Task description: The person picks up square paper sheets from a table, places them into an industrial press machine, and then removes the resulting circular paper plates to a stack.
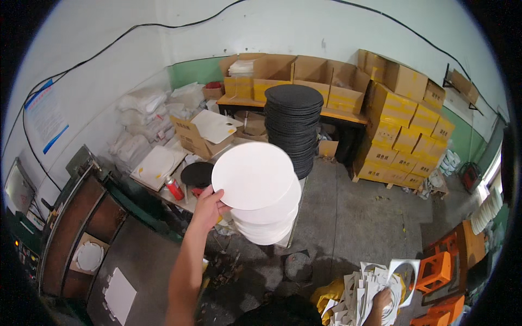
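My left hand (209,206) grips the left edge of a white round disc (253,175) and holds it tilted just above a leaning stack of white discs (269,223). Right behind that stack rises a tall stack of black round discs (293,127). At the lower right, my right hand (383,304) holds a bundle of white sheet offcuts with round holes cut out (375,288).
A press machine (103,244) with a white square sheet (119,296) stands at the lower left. Also in view: a red spray can (174,189), a black disc (197,174), stacked yellow cartons (405,136) at the right, orange stools (440,269), white sacks (141,122) by the wall.
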A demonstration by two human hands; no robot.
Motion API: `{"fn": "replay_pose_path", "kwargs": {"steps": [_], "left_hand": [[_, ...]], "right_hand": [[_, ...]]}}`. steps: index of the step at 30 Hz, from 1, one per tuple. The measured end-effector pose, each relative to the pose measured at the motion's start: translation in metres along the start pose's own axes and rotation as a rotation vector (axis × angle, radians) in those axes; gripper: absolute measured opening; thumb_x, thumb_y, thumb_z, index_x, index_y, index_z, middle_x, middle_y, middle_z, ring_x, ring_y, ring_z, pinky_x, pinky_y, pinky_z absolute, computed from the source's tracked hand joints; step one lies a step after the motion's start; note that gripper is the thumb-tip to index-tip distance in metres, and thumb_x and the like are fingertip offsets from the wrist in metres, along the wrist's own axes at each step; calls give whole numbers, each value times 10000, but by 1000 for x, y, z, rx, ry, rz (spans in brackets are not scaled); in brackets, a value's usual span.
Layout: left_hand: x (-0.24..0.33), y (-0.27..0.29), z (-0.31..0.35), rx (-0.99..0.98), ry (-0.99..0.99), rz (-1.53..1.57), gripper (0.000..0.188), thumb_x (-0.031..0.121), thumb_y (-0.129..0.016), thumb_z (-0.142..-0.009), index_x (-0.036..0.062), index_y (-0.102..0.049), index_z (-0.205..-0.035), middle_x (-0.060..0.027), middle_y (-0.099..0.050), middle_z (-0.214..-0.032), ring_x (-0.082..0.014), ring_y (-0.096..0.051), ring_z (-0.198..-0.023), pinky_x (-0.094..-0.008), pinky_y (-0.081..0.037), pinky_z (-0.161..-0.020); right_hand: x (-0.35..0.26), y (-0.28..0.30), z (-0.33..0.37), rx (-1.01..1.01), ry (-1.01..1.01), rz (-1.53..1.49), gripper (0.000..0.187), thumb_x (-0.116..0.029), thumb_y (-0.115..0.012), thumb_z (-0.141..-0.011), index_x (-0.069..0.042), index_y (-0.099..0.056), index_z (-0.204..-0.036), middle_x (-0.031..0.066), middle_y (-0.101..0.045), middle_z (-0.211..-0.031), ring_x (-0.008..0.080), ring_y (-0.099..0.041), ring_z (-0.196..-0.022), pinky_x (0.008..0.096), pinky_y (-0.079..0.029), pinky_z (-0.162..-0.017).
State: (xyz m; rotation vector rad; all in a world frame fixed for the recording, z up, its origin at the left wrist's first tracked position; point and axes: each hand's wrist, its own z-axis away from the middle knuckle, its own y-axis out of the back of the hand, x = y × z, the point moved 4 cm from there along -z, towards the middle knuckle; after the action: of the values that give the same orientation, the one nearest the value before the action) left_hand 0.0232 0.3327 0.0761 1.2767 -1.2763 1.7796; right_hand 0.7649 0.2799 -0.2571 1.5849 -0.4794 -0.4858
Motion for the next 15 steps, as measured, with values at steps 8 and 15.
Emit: {"fn": "replay_pose_path", "kwargs": {"steps": [8,15], "left_hand": [[-35,-38,-42,11,218,-166,442,195,-516,-954,3,-391,-1332,-185,-552,-1240,-328,-639,-1017,-429,-551,-864],[-32,-19,-29,-39,118,-119,444,181,-536,-938,-50,-421,-1300,-200,-595,-1167,-324,-648,-986,-440,-552,-859]], "right_hand": [[-12,-112,76,-283,222,75,600,-356,-602,-820,-58,-418,-1307,191,-454,-1291,387,-378,-1212,548,-324,-957],[-280,-54,94,-602,1022,-373,334,-218,-567,-809,3,-593,-1058,227,-610,-1053,386,-592,-987,473,-480,-830]]}}
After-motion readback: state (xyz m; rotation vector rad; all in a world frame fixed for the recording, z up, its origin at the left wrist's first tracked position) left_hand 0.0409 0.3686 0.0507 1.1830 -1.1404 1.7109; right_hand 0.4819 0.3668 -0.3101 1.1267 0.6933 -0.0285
